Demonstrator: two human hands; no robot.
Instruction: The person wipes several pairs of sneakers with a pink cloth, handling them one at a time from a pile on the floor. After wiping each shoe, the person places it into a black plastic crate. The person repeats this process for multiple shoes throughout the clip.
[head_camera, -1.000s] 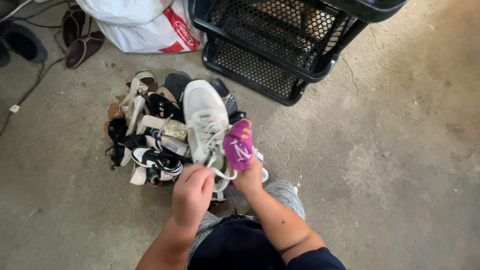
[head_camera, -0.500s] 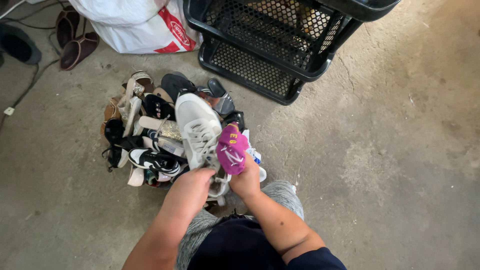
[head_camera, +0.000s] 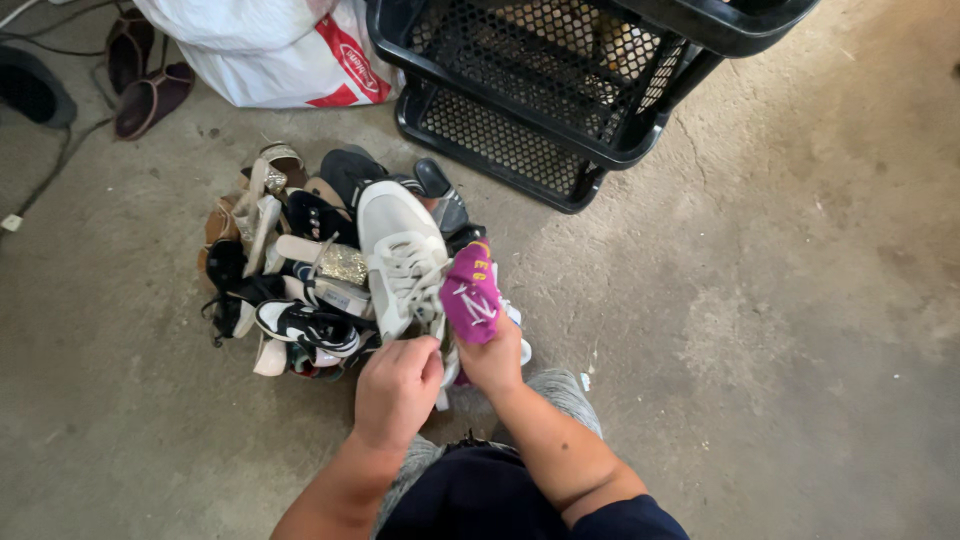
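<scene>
While crouching over a heap of shoes (head_camera: 290, 270) on the concrete floor (head_camera: 760, 300), a person is holding a white sneaker (head_camera: 400, 255) above the pile, its long axis running away from the body, toe pointing toward the black mesh rack (head_camera: 560, 90). The left hand (head_camera: 398, 388) is pinching the laces with fingers pressed together; the right hand (head_camera: 495, 360) is gripping a magenta sock (head_camera: 472, 295). Compared with a second earlier, the sneaker is sitting slightly lower and the left hand has closed tighter.

Head view, steeply downward, fairly close
</scene>
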